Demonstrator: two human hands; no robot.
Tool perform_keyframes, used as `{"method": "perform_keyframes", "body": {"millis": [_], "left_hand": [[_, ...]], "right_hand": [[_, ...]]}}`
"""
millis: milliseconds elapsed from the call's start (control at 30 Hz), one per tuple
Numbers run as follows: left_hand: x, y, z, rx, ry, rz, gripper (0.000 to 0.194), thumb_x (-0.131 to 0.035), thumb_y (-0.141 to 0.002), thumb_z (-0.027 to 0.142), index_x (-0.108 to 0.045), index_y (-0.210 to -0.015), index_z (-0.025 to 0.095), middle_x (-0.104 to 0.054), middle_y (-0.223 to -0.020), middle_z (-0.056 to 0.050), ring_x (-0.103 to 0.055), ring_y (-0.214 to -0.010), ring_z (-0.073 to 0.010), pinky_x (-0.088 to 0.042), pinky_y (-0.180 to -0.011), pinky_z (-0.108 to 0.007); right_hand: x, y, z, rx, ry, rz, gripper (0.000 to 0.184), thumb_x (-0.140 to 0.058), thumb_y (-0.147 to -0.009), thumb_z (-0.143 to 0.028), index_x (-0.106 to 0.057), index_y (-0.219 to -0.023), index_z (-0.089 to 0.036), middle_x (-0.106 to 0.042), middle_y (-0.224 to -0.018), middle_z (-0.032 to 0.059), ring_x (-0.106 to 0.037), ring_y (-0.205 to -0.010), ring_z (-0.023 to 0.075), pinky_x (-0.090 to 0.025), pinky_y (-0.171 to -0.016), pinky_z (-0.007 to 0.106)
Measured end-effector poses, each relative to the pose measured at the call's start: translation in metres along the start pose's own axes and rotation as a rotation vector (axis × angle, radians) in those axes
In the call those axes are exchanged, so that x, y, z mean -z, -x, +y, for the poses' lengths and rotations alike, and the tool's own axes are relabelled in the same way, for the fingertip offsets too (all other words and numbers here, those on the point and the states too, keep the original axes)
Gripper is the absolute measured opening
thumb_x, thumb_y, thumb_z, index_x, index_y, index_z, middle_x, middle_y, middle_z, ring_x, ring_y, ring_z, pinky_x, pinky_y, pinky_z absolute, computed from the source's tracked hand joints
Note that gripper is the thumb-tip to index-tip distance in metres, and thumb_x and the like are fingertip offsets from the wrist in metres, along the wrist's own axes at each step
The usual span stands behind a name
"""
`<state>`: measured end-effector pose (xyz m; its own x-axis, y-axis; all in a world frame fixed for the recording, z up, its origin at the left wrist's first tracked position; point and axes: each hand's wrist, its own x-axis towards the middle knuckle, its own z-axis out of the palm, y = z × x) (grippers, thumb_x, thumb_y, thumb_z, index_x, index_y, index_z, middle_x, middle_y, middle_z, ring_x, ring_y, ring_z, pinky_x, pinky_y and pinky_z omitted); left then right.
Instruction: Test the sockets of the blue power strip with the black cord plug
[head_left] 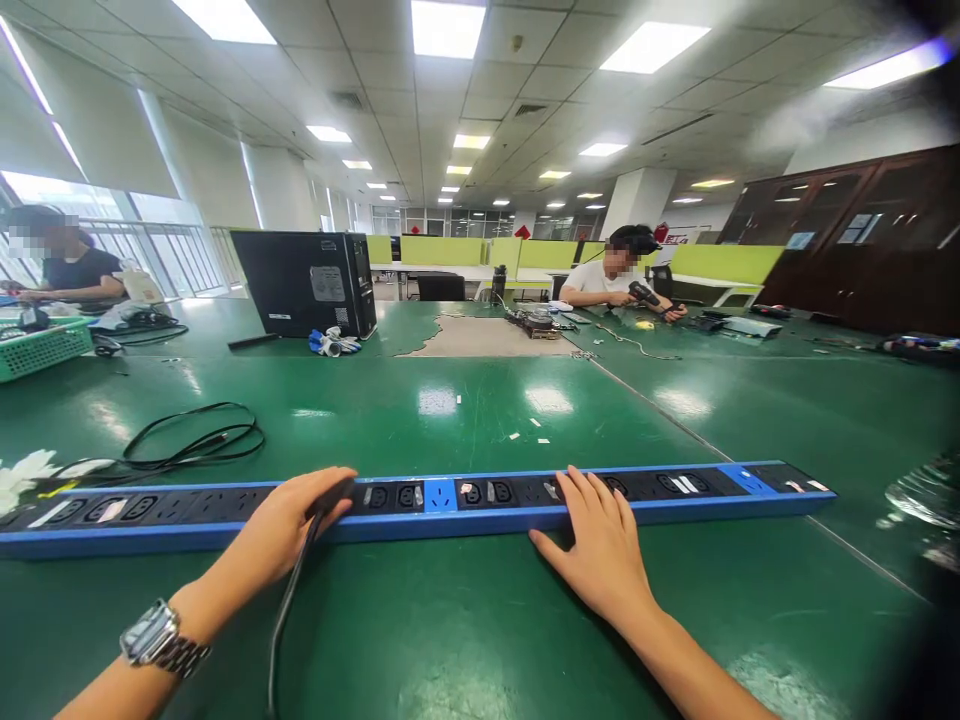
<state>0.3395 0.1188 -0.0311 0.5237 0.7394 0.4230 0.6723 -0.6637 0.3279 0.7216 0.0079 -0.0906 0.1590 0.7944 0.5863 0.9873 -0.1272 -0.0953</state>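
Observation:
A long blue power strip [491, 520] with rows of black sockets and blue sockets lies across the green table in front of me. My left hand [300, 510] is closed on a black plug [334, 497] over the left-middle sockets. From it a black cable [281, 620] hangs down toward me; whether the prongs are inserted is hidden by my fingers. My right hand [600, 535] grips the strip right of its middle, fingers across the sockets and thumb at the near side. Small white labels stick to parts of the strip.
A coiled black cord [195, 440] lies at left, near a green basket [45, 345]. Farther back stand a black computer case [307, 285] and blue-white gloves [334, 342]. Paper scraps [534, 422] lie beyond the strip. One person [619, 280] works at the far right, another [71, 265] at left.

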Motion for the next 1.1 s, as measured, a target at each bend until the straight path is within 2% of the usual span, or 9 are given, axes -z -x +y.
{"method": "perform_keyframes", "body": {"millis": [167,267,333,500,667,800,900,1000,1100], "left_hand": [[0.001,0.007,0.008,0.072,0.0,0.099,0.037,-0.049,-0.09,0.051,-0.063,-0.115,0.027,-0.071,-0.117,-0.005,-0.066,-0.108,-0.0264,-0.04,-0.107,-0.053],[0.002,-0.008,0.037,0.166,0.216,0.322,0.039,-0.048,-0.089,0.053,-0.062,-0.115,0.028,-0.074,-0.108,-0.003,-0.07,-0.098,-0.0243,-0.055,-0.092,-0.044],[-0.003,-0.026,0.062,0.197,0.304,0.413,0.041,-0.049,-0.089,0.051,-0.059,-0.121,0.026,-0.073,-0.112,-0.003,-0.069,-0.101,-0.0228,-0.056,-0.09,-0.04],[-0.04,-0.052,0.096,0.071,0.265,0.108,0.034,-0.052,-0.087,0.039,-0.065,-0.111,0.018,-0.075,-0.102,-0.008,-0.07,-0.089,-0.0221,-0.056,-0.084,-0.037],[-0.06,-0.045,0.096,0.005,0.145,0.071,0.032,-0.05,-0.09,0.034,-0.064,-0.117,0.023,-0.073,-0.11,-0.007,-0.067,-0.099,-0.0228,-0.05,-0.093,-0.042],[-0.06,-0.043,0.098,-0.052,-0.017,0.003,0.038,-0.047,-0.087,0.021,-0.06,-0.123,0.023,-0.069,-0.122,-0.007,-0.06,-0.117,-0.0254,-0.042,-0.104,-0.05],[-0.061,-0.035,0.092,-0.103,-0.142,-0.003,0.056,-0.049,-0.082,0.019,-0.047,-0.137,0.023,-0.062,-0.132,-0.008,-0.052,-0.128,-0.0274,-0.033,-0.11,-0.054],[-0.063,-0.02,0.079,-0.103,-0.253,0.069,0.072,-0.057,-0.078,0.028,-0.034,-0.146,0.019,-0.057,-0.138,-0.012,-0.051,-0.128,-0.0311,-0.028,-0.112,-0.057],[-0.064,-0.009,0.07,-0.113,-0.349,0.103,0.064,-0.06,-0.078,0.033,-0.045,-0.139,0.019,-0.054,-0.141,-0.013,-0.049,-0.13,-0.0346,-0.03,-0.109,-0.057]], "right_hand": [[0.002,0.0,-0.003,-0.007,-0.008,-0.009,0.068,-0.058,-0.077,-0.045,-0.045,-0.137,-0.015,-0.047,-0.143,0.0142,-0.037,-0.134,0.0337,-0.022,-0.112,0.055],[0.004,-0.001,-0.008,-0.025,-0.007,-0.011,0.068,-0.059,-0.075,-0.042,-0.046,-0.136,-0.013,-0.047,-0.143,0.0152,-0.037,-0.134,0.034,-0.022,-0.113,0.056],[0.004,-0.001,-0.009,-0.03,-0.006,-0.007,0.069,-0.06,-0.074,-0.041,-0.046,-0.135,-0.013,-0.048,-0.143,0.0151,-0.037,-0.134,0.0341,-0.022,-0.113,0.056],[0.004,0.0,-0.002,-0.013,-0.025,-0.005,0.066,-0.06,-0.077,-0.042,-0.046,-0.136,-0.015,-0.048,-0.144,0.0127,-0.038,-0.134,0.0338,-0.025,-0.111,0.056],[0.016,-0.005,-0.022,0.009,-0.131,0.018,0.057,-0.06,-0.079,-0.04,-0.05,-0.131,-0.019,-0.052,-0.139,0.0134,-0.041,-0.131,0.034,-0.025,-0.11,0.059],[0.034,-0.031,-0.074,0.254,-0.355,-0.089,0.055,-0.063,-0.079,-0.042,-0.051,-0.128,-0.019,-0.061,-0.122,0.0109,-0.054,-0.111,0.0259,-0.042,-0.095,0.042],[0.037,-0.054,-0.113,0.31,-0.279,-0.141,0.038,-0.061,-0.083,-0.044,-0.059,-0.113,-0.021,-0.067,-0.096,0.0065,-0.057,-0.088,0.0229,-0.044,-0.075,0.037],[0.029,-0.064,-0.134,0.3,-0.153,-0.151,0.018,-0.057,-0.086,-0.039,-0.06,-0.088,-0.021,-0.065,-0.083,0.0052,-0.056,-0.079,0.0222,-0.039,-0.067,0.035],[0.016,-0.06,-0.139,0.268,-0.132,-0.091,0.016,-0.057,-0.086,-0.037,-0.058,-0.08,-0.022,-0.064,-0.081,0.0041,-0.055,-0.08,0.0224,-0.037,-0.066,0.034]]}}
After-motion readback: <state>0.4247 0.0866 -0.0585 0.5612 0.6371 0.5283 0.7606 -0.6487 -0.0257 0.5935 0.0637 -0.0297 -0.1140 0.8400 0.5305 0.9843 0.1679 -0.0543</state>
